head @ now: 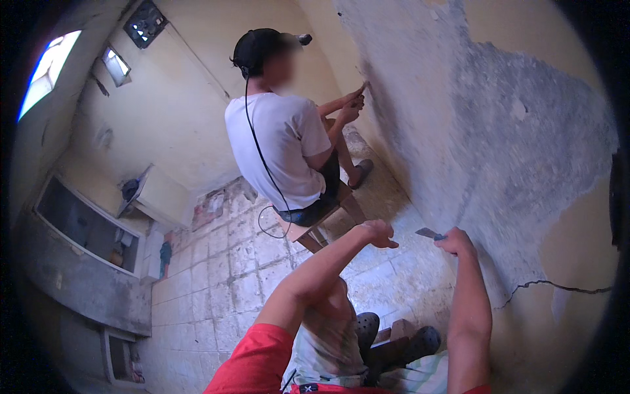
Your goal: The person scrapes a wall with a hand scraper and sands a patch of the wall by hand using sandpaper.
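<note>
My right hand point(457, 242) grips the handle of a putty knife point(427, 233), its flat metal blade pointing left and away from the wall. Close by on the right is the wall point(512, 128), where a large rough grey patch shows between areas of cream paint. The blade looks apart from the wall, though the gap is hard to judge. My left hand point(381, 233) hangs in the air left of the blade, empty, with its fingers partly spread. Below both hands lies the tiled floor point(376, 276), dusted with pale debris.
Ahead, a person point(278, 143) in a white shirt sits on a wooden stool point(307, 234), holding a tool point(363, 87) against the same wall. A cable loops down the person's back. Between my dark clogs point(424, 341) stands a wooden piece point(402, 329). A crack point(541, 282) crosses the lower wall.
</note>
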A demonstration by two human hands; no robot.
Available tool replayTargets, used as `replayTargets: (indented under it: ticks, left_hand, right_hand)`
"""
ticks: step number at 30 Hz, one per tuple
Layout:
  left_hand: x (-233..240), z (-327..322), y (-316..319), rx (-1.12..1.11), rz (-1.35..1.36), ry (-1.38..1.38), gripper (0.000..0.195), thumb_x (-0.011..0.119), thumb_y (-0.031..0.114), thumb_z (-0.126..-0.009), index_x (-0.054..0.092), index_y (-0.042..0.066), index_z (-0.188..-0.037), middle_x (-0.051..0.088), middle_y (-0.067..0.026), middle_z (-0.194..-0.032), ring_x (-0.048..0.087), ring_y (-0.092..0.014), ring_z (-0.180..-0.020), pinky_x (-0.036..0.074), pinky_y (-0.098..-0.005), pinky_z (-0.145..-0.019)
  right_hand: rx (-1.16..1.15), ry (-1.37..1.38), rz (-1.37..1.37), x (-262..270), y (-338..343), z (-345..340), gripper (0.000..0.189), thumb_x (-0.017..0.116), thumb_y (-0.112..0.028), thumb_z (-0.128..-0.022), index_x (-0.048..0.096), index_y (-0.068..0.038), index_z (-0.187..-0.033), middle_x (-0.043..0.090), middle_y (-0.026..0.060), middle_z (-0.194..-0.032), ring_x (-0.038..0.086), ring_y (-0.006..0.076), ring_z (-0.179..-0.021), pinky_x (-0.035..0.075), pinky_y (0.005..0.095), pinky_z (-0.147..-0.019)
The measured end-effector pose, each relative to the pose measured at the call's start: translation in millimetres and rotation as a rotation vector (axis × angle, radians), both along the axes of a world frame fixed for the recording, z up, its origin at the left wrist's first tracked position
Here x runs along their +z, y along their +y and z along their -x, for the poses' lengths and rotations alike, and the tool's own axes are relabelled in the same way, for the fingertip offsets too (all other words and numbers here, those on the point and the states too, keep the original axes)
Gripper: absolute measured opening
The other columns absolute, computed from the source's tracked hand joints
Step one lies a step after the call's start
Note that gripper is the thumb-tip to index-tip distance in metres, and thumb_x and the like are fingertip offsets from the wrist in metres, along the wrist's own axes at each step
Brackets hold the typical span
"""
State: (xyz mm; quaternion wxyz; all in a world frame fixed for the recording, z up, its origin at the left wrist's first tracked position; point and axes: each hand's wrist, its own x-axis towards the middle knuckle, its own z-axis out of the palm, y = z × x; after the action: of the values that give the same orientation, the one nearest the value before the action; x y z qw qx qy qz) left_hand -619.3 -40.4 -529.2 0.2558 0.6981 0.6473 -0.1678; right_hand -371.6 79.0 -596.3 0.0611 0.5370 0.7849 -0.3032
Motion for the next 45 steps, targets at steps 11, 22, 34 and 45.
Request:
replayTargets:
  ticks: [11, 22, 34, 45]
  left_hand:
    - [-4.2, -11.2, -0.4, -0.053, -0.023, -0.001, 0.063, 0.049, 0.062, -0.086, 0.065, 0.008, -0.112, 0.062, -0.0137, -0.119, 0.057, -0.034, -0.110, 0.045, -0.0433, -0.095]
    - [-31.6, 4.8, 7.6, -0.081, -0.062, -0.006, 0.063, 0.048, 0.062, -0.086, 0.069, 0.005, -0.102, 0.064, -0.0164, -0.112, 0.059, -0.036, -0.104, 0.047, -0.0461, -0.090]
    - [-16.3, -5.8, 17.6, -0.031, -0.005, -0.002, 0.062, 0.049, 0.061, -0.086, 0.068, 0.006, -0.104, 0.064, -0.0147, -0.114, 0.058, -0.034, -0.108, 0.048, -0.0454, -0.091]
    - [-35.3, -8.6, 27.7, -0.069, -0.051, -0.028, 0.060, 0.053, 0.061, -0.084, 0.069, 0.006, -0.103, 0.066, -0.0147, -0.109, 0.061, -0.034, -0.104, 0.049, -0.0444, -0.088]
  right_hand:
    - [-0.025, -0.002, 0.025, 1.8, -5.4, -13.5, 0.046, 0.076, -0.042, -0.067, 0.071, -0.002, -0.087, 0.068, 0.0158, -0.073, 0.066, 0.0242, -0.064, 0.052, 0.0355, -0.060]
    - [0.023, 0.010, 0.069, 1.7, 3.3, -6.4, 0.045, 0.075, -0.042, -0.066, 0.071, -0.002, -0.084, 0.067, 0.0140, -0.070, 0.064, 0.0215, -0.060, 0.050, 0.0342, -0.057]
    - [-0.080, -0.073, 0.204, 14.4, 6.2, -8.3, 0.056, 0.076, -0.042, -0.067, 0.068, -0.003, -0.106, 0.065, 0.0200, -0.112, 0.062, 0.0340, -0.107, 0.048, 0.0401, -0.091]
    - [-0.062, -0.010, 0.071, -5.7, 7.9, -18.8, 0.036, 0.077, -0.037, -0.070, 0.069, -0.002, -0.075, 0.065, 0.0088, -0.065, 0.059, 0.0176, -0.053, 0.047, 0.0332, -0.051]
